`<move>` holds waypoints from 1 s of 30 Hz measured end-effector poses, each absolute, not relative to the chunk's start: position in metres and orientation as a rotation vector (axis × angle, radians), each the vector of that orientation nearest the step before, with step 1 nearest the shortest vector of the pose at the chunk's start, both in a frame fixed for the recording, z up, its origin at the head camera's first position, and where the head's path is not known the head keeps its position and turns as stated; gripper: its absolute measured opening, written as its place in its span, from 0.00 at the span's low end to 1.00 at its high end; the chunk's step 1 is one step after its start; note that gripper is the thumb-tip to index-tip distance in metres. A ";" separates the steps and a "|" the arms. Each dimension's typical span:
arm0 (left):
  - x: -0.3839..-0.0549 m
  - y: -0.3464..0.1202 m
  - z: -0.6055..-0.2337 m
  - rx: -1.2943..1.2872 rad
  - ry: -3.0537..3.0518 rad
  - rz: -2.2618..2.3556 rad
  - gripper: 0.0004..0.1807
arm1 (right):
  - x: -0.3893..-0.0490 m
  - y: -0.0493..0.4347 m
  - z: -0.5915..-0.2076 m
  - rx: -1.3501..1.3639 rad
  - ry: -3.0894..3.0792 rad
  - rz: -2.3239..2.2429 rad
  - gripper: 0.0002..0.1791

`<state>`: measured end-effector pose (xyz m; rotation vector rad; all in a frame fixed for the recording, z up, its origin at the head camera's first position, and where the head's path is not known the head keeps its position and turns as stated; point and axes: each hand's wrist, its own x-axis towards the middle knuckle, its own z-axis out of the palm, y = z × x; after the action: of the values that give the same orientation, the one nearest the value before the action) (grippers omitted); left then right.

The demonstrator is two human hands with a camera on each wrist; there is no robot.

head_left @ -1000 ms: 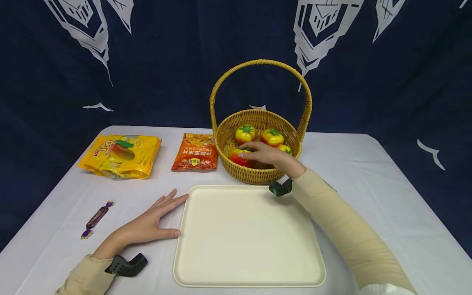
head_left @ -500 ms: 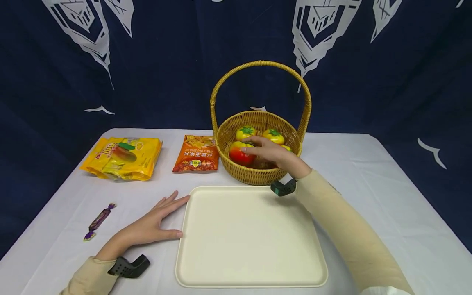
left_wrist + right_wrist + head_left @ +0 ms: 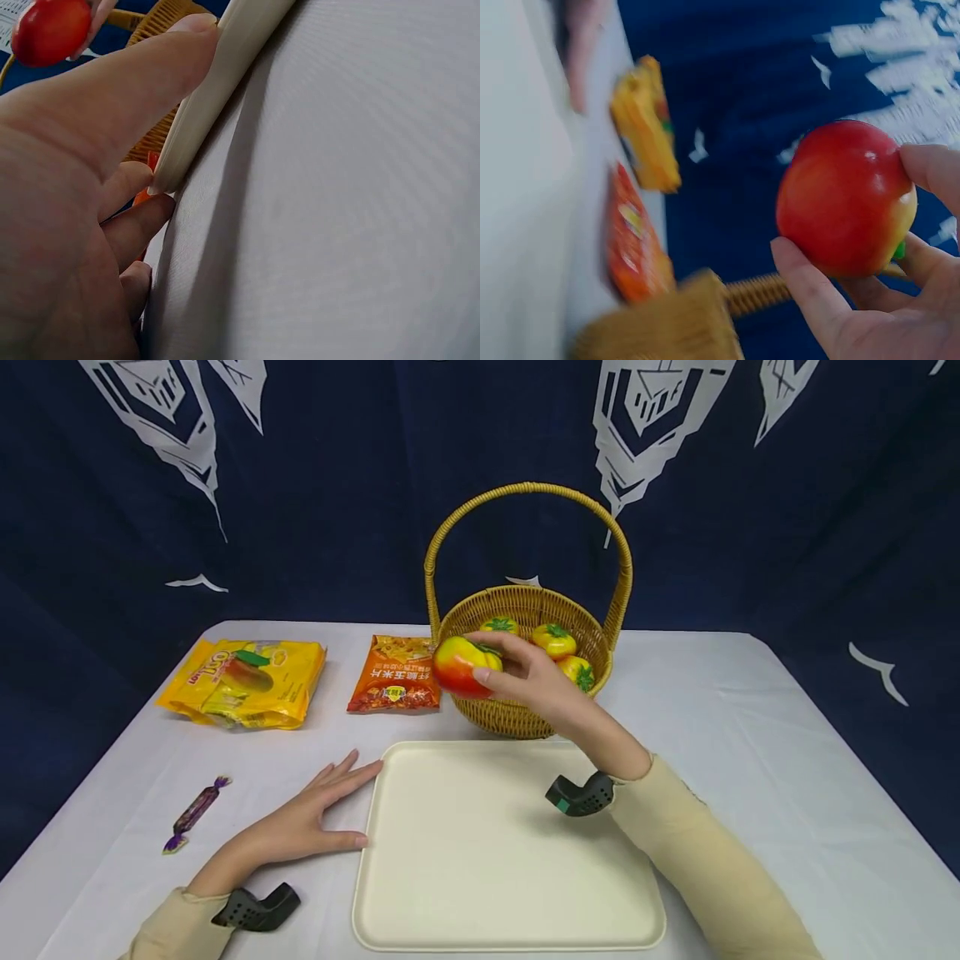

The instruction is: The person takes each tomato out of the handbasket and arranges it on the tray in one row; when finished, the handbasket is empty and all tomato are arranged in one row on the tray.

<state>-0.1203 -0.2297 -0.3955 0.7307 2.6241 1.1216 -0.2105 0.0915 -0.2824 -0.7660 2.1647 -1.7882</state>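
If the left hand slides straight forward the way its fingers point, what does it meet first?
Probably the cream tray: the left hand already touches its left edge, fingers angled toward its far-left corner. Depth beyond is unclear.

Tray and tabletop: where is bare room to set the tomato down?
The tray is bare across its surface, the left hand resting at its left edge. The table right of the tray is bare too. The basket is crowded.

Red-yellow toy tomato (image 3: pixel 457 666), lifted just left of basket rim, gripped by fingers (image 3: pixel 504 670)
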 end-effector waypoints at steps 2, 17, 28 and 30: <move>-0.121 -0.230 -0.396 0.744 2.628 1.120 0.46 | -0.202 0.083 -0.289 -0.796 2.176 -1.759 0.25; -0.121 -0.227 -0.400 0.744 2.624 1.115 0.45 | -0.193 0.040 -0.359 -1.105 2.405 -1.344 0.26; -0.120 -0.230 -0.397 0.748 2.652 1.106 0.45 | -0.197 0.034 -0.363 -1.323 2.424 -1.215 0.32; -0.120 -0.230 -0.398 0.742 2.657 1.103 0.45 | -0.197 0.034 -0.363 -1.328 2.430 -1.201 0.33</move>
<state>-0.1202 -0.2300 -0.3978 0.7418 2.6571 1.1033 -0.1973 0.0341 -0.3630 -1.3280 2.4302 -1.2011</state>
